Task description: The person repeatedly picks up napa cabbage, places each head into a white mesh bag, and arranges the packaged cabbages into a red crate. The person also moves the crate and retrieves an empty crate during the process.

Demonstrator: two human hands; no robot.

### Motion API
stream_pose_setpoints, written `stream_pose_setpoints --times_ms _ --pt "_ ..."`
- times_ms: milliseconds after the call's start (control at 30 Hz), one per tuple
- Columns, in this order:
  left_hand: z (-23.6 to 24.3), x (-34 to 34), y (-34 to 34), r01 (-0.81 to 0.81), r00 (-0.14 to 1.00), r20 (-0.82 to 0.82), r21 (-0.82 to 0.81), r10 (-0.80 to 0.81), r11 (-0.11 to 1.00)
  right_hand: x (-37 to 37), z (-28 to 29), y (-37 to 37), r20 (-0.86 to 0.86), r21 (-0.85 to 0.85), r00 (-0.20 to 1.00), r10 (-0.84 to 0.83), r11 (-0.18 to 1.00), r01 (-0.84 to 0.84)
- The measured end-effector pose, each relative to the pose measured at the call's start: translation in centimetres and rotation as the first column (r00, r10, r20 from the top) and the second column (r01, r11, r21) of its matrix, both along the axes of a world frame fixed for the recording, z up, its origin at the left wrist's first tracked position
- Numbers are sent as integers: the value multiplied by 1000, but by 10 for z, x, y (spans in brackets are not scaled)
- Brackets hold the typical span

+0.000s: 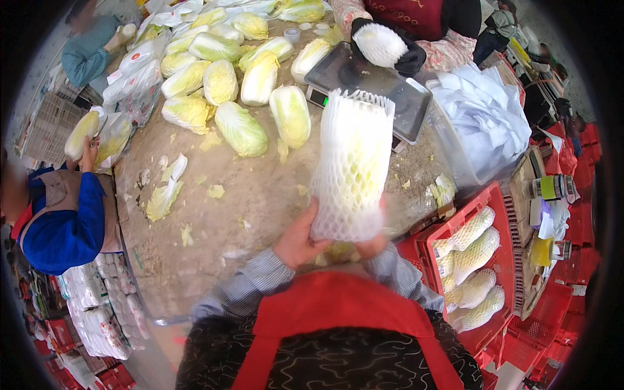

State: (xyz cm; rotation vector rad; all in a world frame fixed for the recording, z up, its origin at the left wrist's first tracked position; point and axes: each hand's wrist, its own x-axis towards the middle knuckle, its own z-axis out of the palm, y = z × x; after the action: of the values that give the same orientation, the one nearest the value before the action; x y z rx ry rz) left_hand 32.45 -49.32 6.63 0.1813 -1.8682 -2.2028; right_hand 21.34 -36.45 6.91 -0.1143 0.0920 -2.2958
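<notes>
Upright before me stands a napa cabbage in a white foam net sleeve point(354, 169), its yellow-green leaves showing through the mesh. My left hand point(297, 238) grips its lower left side, the thumb and fingers pressed against the net. At the lower right, my right hand point(373, 246) holds the same cabbage, most of its fingers hidden behind the sleeve. The net's top extends upward past the visible leaves. Just beyond it sits a dark weighing scale point(370, 81), and loose leaf scraps point(166, 195) lie on the worktable point(214, 250) to the left.
Several bare napa cabbages point(240, 129) cover the far side of the table. To the right are a clear bin of white net sleeves point(481, 117) and a red crate point(426, 250) with several netted cabbages. Co-workers stand left and opposite; one gloved hand point(411, 60) holds a wrapped cabbage.
</notes>
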Motion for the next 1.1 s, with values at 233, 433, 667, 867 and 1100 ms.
stream_pose_setpoints --times_ms 233,433,667,867,1100 --pt "-45 17 -36 -308 859 504 651 -91 694 -102 29 28 -441 562 862 -251 672 483" --pt "-50 18 -29 -274 862 501 582 -73 765 -197 29 24 -583 752 803 -119 293 590" --pt "-75 26 -41 -349 839 544 494 30 797 -147 22 90 -647 755 762 -35 110 646" --pt "-98 24 -42 -358 820 572 464 35 810 -100 1 137 -540 802 778 322 -83 591" --pt "-97 17 -43 -330 825 565 468 10 819 -75 -61 64 -555 118 81 828 -18 993"
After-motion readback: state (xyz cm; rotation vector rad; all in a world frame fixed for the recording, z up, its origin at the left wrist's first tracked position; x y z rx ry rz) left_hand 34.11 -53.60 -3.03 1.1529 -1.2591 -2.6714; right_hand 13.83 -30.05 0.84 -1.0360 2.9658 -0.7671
